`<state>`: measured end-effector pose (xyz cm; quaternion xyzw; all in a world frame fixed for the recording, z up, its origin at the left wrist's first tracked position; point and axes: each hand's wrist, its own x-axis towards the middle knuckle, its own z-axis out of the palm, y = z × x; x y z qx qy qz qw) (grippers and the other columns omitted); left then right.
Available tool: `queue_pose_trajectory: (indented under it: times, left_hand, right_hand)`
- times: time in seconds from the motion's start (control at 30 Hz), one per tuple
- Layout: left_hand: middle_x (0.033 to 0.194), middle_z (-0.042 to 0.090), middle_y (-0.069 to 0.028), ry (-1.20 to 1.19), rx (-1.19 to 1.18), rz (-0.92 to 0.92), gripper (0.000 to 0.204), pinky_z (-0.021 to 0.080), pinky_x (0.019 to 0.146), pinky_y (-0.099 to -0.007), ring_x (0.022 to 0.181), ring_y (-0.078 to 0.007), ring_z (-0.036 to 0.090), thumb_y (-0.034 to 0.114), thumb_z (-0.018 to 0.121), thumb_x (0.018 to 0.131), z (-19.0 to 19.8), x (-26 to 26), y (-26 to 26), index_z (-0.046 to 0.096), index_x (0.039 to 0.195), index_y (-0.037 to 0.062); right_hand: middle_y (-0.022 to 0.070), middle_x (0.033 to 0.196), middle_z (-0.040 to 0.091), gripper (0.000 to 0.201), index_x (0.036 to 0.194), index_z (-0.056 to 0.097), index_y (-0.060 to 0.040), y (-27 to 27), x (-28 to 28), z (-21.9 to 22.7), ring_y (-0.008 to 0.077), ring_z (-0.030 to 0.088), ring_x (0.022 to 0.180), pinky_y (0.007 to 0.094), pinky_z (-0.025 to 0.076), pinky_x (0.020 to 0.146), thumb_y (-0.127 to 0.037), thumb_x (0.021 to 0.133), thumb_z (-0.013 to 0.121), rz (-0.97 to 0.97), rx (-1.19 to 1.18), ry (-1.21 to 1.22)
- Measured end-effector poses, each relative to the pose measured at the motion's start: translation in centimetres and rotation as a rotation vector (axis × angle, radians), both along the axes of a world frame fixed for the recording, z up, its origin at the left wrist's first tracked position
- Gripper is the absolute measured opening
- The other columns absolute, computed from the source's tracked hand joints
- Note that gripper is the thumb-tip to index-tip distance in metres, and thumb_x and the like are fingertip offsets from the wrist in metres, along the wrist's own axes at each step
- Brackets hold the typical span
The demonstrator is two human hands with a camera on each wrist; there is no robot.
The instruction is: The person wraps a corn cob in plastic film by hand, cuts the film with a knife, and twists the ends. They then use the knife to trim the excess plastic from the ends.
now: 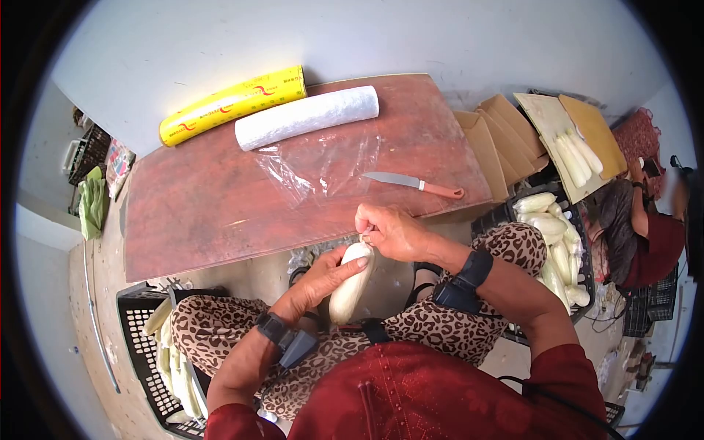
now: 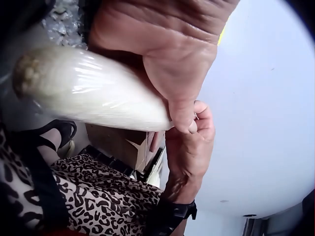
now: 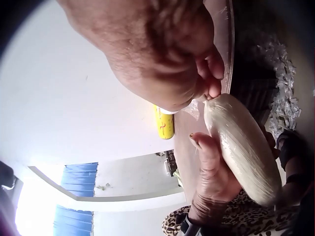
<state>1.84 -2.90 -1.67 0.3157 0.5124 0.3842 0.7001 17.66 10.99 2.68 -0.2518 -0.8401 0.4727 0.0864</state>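
A pale, peeled root wrapped in clear film [image 1: 350, 287] [image 2: 93, 91] [image 3: 243, 150] stands upright over my lap, below the front edge of the red-brown board [image 1: 220, 205]. My left hand [image 1: 323, 279] [image 2: 177, 73] [image 3: 211, 172] grips its body from the left. My right hand [image 1: 385, 227] [image 3: 167, 59] [image 2: 189, 142] pinches the twisted film at its top end. A knife with an orange handle [image 1: 418, 184] lies on the board, right of a loose sheet of clear film [image 1: 323, 165].
A yellow box of film [image 1: 231, 104] and a white roll [image 1: 304, 117] lie at the board's far side. Black crates hold more pale roots at my left [image 1: 158, 352] and right [image 1: 554, 242]. Cardboard flaps [image 1: 506, 139] stand further right, next to another seated person [image 1: 645, 220].
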Motion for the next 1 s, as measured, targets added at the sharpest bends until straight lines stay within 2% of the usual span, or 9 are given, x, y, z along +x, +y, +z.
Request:
queue_pose_trajectory:
  times: [0.07,0.23,0.37,0.47,0.57,0.67,0.77,0.87,1.0]
  left_hand:
    - [0.111,0.061,-0.0051,0.025,0.085,0.041,0.050,0.049,0.085,-0.0295,0.098,-0.0119,0.058,0.039,0.063,0.096,1.0,0.6,0.3,0.050,0.130,0.0052]
    - [0.112,0.059,-0.0046,-0.070,0.092,0.033,0.040,0.049,0.083,-0.0279,0.098,-0.0116,0.057,0.031,0.055,0.100,-0.8,0.4,0.6,0.048,0.130,0.0070]
    - [0.110,0.059,-0.0043,-0.169,0.049,0.043,0.035,0.048,0.084,-0.0274,0.099,-0.0118,0.057,0.029,0.052,0.100,-1.2,0.3,0.8,0.049,0.127,0.0061]
    - [0.106,0.059,-0.0033,-0.221,0.051,0.074,0.043,0.049,0.084,-0.0289,0.094,-0.0129,0.058,0.033,0.060,0.095,-0.6,0.2,0.9,0.048,0.128,0.0072]
    - [0.106,0.058,-0.0030,-0.079,0.199,0.139,0.054,0.049,0.083,-0.0300,0.092,-0.0131,0.057,0.035,0.072,0.088,-0.3,1.2,0.7,0.047,0.127,0.0071]
    - [0.105,0.058,-0.0025,0.045,0.140,0.144,0.063,0.050,0.082,-0.0306,0.091,-0.0138,0.057,0.034,0.081,0.081,-0.8,1.3,0.5,0.047,0.127,0.0075]
    - [0.105,0.059,-0.0033,-0.019,0.032,0.063,0.057,0.051,0.081,-0.0304,0.091,-0.0137,0.059,0.028,0.080,0.082,-0.9,0.4,0.9,0.049,0.125,0.0077]
    - [0.104,0.063,-0.0047,-0.180,-0.033,0.075,0.050,0.051,0.083,-0.0286,0.091,-0.0137,0.062,0.027,0.078,0.085,0.0,0.2,0.9,0.053,0.122,0.0050]
    - [0.106,0.064,-0.0058,-0.250,0.007,0.091,0.040,0.053,0.083,-0.0311,0.093,-0.0156,0.063,0.026,0.065,0.093,-1.3,-0.1,0.9,0.054,0.125,0.0050]
  right_hand:
    - [0.0169,0.083,0.063,0.011,0.092,0.050,-0.0028,0.1,0.1,-0.1,0.0314,0.062,0.080,0.0429,0.047,0.068,0.001,0.085,0.058,0.005,0.006,0.015]
    - [0.0180,0.084,0.063,0.012,0.095,0.050,-0.0028,0.2,0.1,-0.4,0.0324,0.064,0.081,0.0435,0.048,0.068,0.000,0.086,0.058,0.016,-0.002,0.027]
    - [0.0146,0.080,0.065,0.017,0.097,0.052,-0.0038,0.1,0.0,-1.2,0.0310,0.067,0.078,0.0408,0.050,0.068,0.004,0.084,0.059,0.009,0.000,0.011]
    - [0.0144,0.080,0.065,0.018,0.098,0.052,-0.0038,0.1,0.0,-1.2,0.0305,0.066,0.077,0.0405,0.050,0.068,0.005,0.083,0.059,0.023,0.012,0.053]
    - [0.0143,0.081,0.065,0.019,0.098,0.052,-0.0037,0.2,-0.2,-0.4,0.0304,0.067,0.078,0.0404,0.051,0.068,0.006,0.083,0.059,0.035,0.023,0.075]
    - [0.0142,0.080,0.065,0.019,0.098,0.052,-0.0037,0.1,-0.1,-0.3,0.0307,0.067,0.078,0.0402,0.051,0.069,0.006,0.083,0.058,0.037,0.010,0.073]
    - [0.0140,0.080,0.064,0.019,0.098,0.052,-0.0037,0.1,-0.1,-0.8,0.0311,0.066,0.078,0.0397,0.051,0.069,0.007,0.082,0.058,0.044,0.011,0.073]
    - [0.0152,0.079,0.064,0.018,0.097,0.051,-0.0036,0.2,0.0,-1.0,0.0317,0.066,0.077,0.0402,0.050,0.068,0.006,0.083,0.058,0.049,0.019,0.086]
    - [0.0176,0.078,0.064,0.016,0.096,0.049,-0.0030,0.2,0.1,-1.0,0.0330,0.064,0.072,0.0418,0.048,0.064,0.006,0.085,0.057,0.066,0.045,0.131]
